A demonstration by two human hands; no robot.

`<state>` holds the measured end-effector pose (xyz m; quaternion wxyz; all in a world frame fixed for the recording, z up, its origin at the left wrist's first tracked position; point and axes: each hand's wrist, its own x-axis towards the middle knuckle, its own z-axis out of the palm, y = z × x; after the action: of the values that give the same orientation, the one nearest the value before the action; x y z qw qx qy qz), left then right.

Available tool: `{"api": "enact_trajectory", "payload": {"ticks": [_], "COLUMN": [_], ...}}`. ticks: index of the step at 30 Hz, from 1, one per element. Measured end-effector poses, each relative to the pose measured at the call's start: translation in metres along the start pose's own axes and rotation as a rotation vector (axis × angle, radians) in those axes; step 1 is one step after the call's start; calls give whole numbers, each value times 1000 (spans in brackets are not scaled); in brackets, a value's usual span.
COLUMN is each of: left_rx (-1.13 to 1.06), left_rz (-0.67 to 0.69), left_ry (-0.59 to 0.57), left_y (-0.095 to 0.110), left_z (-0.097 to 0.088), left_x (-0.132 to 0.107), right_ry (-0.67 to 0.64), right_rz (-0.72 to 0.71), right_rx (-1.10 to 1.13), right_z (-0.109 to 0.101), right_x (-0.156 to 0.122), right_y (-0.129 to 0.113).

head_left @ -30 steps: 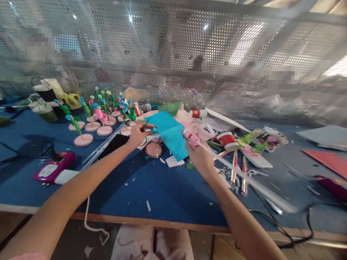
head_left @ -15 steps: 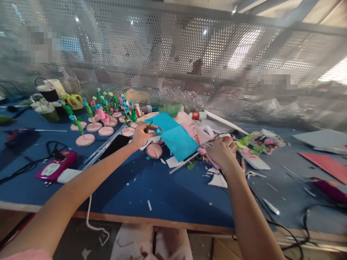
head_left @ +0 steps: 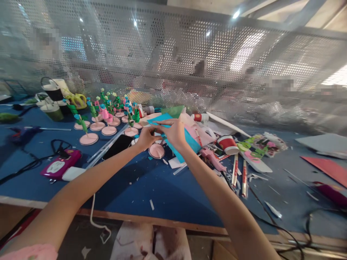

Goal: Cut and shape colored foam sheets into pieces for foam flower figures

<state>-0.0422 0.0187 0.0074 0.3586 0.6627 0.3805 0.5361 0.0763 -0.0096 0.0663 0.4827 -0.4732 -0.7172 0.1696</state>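
Observation:
My left hand [head_left: 148, 139] is closed in a pinch on a small green and blue paper piece, mostly hidden behind the fingers. Right against it, my right hand [head_left: 175, 133] has its fingertips pressed together at the same spot; what they grip is too small and covered to name. Both hands are above a sheet of blue paper [head_left: 193, 141] lying on a heap of coloured paper. Just below them a round pink disc [head_left: 156, 151] lies flat. Several small green paper plants with blue or pink flowers stand on pink disc bases [head_left: 88, 139] to the left.
A pink glue gun [head_left: 213, 159], a red and white paper cup [head_left: 228, 145] and glue sticks [head_left: 244, 178] lie to the right. On the left are a black phone [head_left: 118, 147] and a purple device [head_left: 61, 164] with cables. A perforated metal screen [head_left: 173, 54] stands behind the blue tabletop [head_left: 173, 198].
My right hand has moved left from beside the paper cup to meet my left hand. The cup and glue gun now show uncovered. My left hand has stayed nearly in place.

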Motion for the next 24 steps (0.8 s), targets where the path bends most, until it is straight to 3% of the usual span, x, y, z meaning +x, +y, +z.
{"api": "enact_trajectory", "payload": {"ticks": [4,9,11,14,19,22,24], "left_rx": [22,63,70,86,90,27,2], "left_rz": [-8,17,11,-11,-18,-40,-42], "left_ry": [-32,-53,-49,-34,-40,-19,6], "left_y": [-4,-19,-26,-34,-34,-32,-33], "left_z": [-3,-10,-12,-13,-13,-14,-14], "left_x": [1,3,3,1,-4,-5,-5], "right_ry": [31,237,381,456,347,119,-2], "right_rz": [39,-26,-31,7,196,319,314], "right_rx": [-1,-3,27,150,151,51,-64], "right_z": [-4,-38,-55,-71,-80,-85,-88], "right_x": [6,9,6,-7,-32,-41,-43], "right_y": [-4,-6,3,31,88,104,106]}}
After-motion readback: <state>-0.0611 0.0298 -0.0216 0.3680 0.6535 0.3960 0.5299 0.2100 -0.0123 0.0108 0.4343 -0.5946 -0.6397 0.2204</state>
